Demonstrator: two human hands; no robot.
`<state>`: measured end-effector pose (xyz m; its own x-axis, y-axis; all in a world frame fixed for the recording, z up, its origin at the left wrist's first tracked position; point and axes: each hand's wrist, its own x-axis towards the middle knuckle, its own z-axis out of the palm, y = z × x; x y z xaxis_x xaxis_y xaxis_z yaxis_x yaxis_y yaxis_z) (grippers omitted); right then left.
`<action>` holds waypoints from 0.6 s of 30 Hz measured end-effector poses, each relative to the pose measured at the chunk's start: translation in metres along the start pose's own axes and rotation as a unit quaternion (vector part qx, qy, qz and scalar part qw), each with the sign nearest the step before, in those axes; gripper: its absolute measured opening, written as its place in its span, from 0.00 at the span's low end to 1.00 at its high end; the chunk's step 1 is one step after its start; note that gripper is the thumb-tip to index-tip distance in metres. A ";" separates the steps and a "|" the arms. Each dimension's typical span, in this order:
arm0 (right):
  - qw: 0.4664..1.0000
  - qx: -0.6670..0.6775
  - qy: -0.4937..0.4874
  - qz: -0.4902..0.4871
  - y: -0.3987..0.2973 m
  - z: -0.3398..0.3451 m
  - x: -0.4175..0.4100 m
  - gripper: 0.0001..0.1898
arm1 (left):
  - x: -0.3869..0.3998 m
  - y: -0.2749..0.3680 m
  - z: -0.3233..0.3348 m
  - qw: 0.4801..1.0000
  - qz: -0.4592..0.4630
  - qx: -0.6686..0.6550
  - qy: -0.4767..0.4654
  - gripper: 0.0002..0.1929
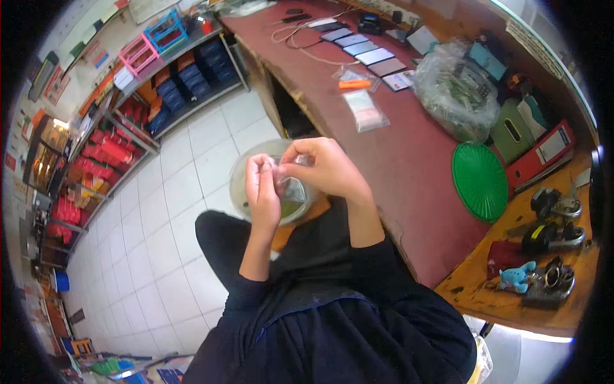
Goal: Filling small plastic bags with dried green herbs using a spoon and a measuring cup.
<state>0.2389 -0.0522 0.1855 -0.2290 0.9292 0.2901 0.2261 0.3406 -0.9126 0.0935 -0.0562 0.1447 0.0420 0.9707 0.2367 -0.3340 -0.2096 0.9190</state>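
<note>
Both hands meet in front of me, pinching the top of a small clear plastic bag (294,191). My left hand (263,189) grips its gathered neck, with the fingers curled upward. From the other side, my right hand (319,165) pinches the same spot between thumb and fingertips. The bag's lower part hangs over a round translucent tub (238,185). Something green shows low in the tub or bag; I cannot tell which. My hands and the bag hide much of the tub's inside.
A maroon-topped table (407,192) runs along my right, with a green round lid (479,182), a bulging plastic bag (455,91), an orange cutter (355,85) and a small clear packet (365,110). Padlocks (554,235) lie at the right. Shelves with red packages (112,149) line the left.
</note>
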 end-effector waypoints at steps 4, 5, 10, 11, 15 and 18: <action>0.996 -0.077 -0.039 -0.005 -0.008 0.019 -0.011 0.10 | -0.033 0.010 -0.041 0.994 -0.032 0.046 -0.094 0.08; 0.994 -0.098 -0.053 -0.015 -0.009 0.018 -0.011 0.10 | -0.038 0.011 -0.051 0.996 -0.029 0.044 -0.075 0.08; 0.982 -0.079 -0.158 -0.059 0.011 0.034 -0.003 0.09 | -0.052 0.014 -0.075 0.973 -0.154 0.062 -0.159 0.08; 0.960 -0.224 0.029 -0.164 0.014 0.045 -0.007 0.10 | -0.052 0.012 -0.075 0.968 -0.165 0.074 -0.172 0.08; 0.973 -0.130 0.165 -0.096 0.009 0.102 -0.030 0.11 | -0.062 0.006 -0.099 0.962 -0.049 0.264 -0.051 0.07; 0.990 -0.108 0.087 -0.041 0.016 0.112 -0.039 0.10 | -0.062 0.003 -0.090 0.928 0.031 0.371 -0.020 0.09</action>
<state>0.1456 -0.0991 0.1273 -0.0919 0.9018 0.4222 0.4144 0.4202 -0.8073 0.0053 -0.1062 0.1048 0.0843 0.9517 0.2952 0.4024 -0.3035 0.8637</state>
